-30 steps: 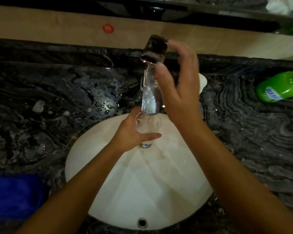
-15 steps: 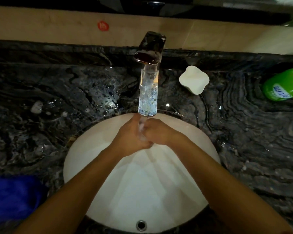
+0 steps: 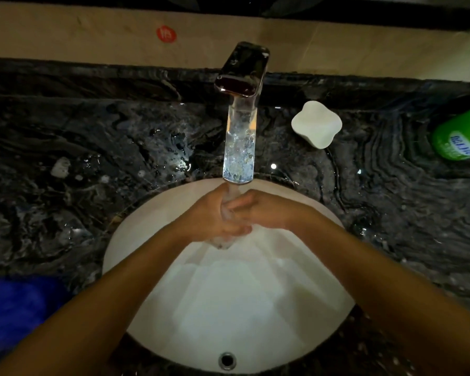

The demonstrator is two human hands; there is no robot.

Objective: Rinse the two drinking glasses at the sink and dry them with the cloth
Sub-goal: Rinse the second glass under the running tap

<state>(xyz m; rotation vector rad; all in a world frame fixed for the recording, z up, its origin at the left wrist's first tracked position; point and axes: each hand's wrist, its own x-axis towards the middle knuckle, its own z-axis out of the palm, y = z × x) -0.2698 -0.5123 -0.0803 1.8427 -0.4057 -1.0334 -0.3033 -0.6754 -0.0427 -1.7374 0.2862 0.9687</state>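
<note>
Under the running tap [image 3: 242, 74], a clear drinking glass [image 3: 223, 242] is held over the white sink basin [image 3: 255, 308]. Only its wet lower end shows below the hands. My left hand [image 3: 205, 219] grips the glass from the left. From the right, my right hand [image 3: 267, 210] has its fingers curled against the glass's upper part, in the stream of water. Water runs over both hands and the glass. A blue cloth [image 3: 17, 308] lies on the counter at the lower left. No other glass is in view.
The wet, dark marble counter [image 3: 92, 172] surrounds the basin. A white lobed object [image 3: 316, 124] stands to the right of the tap, and a green bottle [image 3: 459, 137] lies at the far right edge. An overflow hole [image 3: 226, 360] sits at the basin's near rim.
My right hand has come down from the tap handle and joined my left hand on the glass. Water now flows over the glass and hands.
</note>
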